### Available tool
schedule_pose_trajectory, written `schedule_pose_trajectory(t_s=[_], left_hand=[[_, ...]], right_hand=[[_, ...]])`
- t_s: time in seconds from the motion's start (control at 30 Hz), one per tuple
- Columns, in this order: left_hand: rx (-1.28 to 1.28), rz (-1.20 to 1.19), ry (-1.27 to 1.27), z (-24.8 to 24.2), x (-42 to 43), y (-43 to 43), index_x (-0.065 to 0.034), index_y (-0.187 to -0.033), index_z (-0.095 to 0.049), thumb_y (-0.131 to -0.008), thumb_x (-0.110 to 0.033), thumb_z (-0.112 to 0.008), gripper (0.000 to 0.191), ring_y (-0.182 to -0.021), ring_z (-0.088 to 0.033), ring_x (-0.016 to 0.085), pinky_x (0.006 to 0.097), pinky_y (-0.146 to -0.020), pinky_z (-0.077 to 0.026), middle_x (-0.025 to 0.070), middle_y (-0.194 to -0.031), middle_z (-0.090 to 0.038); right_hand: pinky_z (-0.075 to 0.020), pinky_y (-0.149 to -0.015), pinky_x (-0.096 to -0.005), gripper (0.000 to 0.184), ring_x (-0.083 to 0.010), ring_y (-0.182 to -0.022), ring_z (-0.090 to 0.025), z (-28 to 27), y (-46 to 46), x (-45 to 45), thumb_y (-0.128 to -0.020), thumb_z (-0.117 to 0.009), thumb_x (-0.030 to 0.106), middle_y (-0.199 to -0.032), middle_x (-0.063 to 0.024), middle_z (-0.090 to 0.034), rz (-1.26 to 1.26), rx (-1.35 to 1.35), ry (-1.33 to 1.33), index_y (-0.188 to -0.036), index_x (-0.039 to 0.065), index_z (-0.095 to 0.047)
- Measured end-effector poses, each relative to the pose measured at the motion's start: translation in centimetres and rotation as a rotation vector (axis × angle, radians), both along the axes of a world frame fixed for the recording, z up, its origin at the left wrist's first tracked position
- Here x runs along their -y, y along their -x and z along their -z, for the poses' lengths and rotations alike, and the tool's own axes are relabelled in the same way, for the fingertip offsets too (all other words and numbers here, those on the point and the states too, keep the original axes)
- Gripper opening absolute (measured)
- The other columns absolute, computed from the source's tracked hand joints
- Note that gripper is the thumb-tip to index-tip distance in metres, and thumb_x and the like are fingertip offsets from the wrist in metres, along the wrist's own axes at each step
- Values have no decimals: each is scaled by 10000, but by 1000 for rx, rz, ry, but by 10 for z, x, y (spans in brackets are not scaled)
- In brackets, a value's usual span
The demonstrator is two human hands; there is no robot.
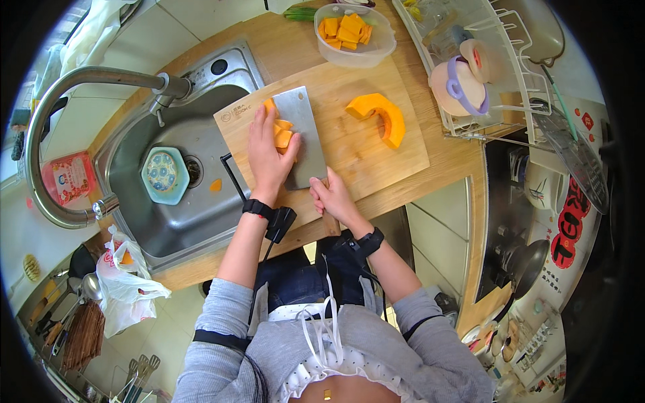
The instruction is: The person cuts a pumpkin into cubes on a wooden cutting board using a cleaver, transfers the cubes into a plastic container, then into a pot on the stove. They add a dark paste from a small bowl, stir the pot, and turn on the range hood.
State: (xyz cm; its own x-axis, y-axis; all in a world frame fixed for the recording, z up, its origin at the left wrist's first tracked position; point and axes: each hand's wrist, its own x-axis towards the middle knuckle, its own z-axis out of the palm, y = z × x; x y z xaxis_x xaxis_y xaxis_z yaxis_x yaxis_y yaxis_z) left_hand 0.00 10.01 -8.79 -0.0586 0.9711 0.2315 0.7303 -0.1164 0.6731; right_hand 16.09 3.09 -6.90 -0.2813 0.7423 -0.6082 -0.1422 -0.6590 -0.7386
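Observation:
A cleaver lies nearly flat over the wooden cutting board (347,141), its broad steel blade (307,136) tilted across the left half. My right hand (335,196) is closed around its wooden handle (330,224). Cut orange pumpkin pieces (283,136) rest on the blade's left side. My left hand (269,151) cups over these pieces and holds them against the blade, hiding part of them. To the right on the board sits a curved pumpkin slice (385,118).
A clear plastic bowl (355,55) of pumpkin chunks stands behind the board. At left is a steel sink (201,229) with a faucet (75,75), a hexagonal dish (165,176) and a pumpkin scrap (215,185). A dish rack (519,75) and a stove (491,237) are at right.

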Motion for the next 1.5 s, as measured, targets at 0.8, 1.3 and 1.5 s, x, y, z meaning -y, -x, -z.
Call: schedule_pose_trajectory(t_s=[0.8, 1.3, 1.5], left_hand=[[292, 225, -305, -90, -210, -116, -40, -1143, -631, -860, -174, -653, 314, -1235, -522, 322, 392, -1013, -424, 160, -1271, -595], [-33, 388, -153, -79, -125, -90, -93, -1056, -647, -788, -156, -692, 279, -1011, -587, 306, 400, -877, -474, 114, -1054, -635], [-275, 706, -52, -54, -101, -123, -67, -1162, -566, -750, -159, -707, 445, -1058, -583, 315, 397, -880, -490, 123, -1132, -610]], right_hand=[[-376, -399, -246, 113, -80, -457, -441, -118, -92, -153, -960, -518, 141, -650, -13, -477, 373, 204, -347, -981, 41, -468], [-402, -458, -273, 233, -103, -470, -487, -116, -160, -77, -964, -541, 131, -642, -26, -560, 294, 535, -451, -1151, -8, -549], [-427, -503, -300, 192, -121, -504, -521, -121, -192, 0, -954, -549, 110, -657, -80, -596, 194, 750, -379, -1097, -16, -574]])
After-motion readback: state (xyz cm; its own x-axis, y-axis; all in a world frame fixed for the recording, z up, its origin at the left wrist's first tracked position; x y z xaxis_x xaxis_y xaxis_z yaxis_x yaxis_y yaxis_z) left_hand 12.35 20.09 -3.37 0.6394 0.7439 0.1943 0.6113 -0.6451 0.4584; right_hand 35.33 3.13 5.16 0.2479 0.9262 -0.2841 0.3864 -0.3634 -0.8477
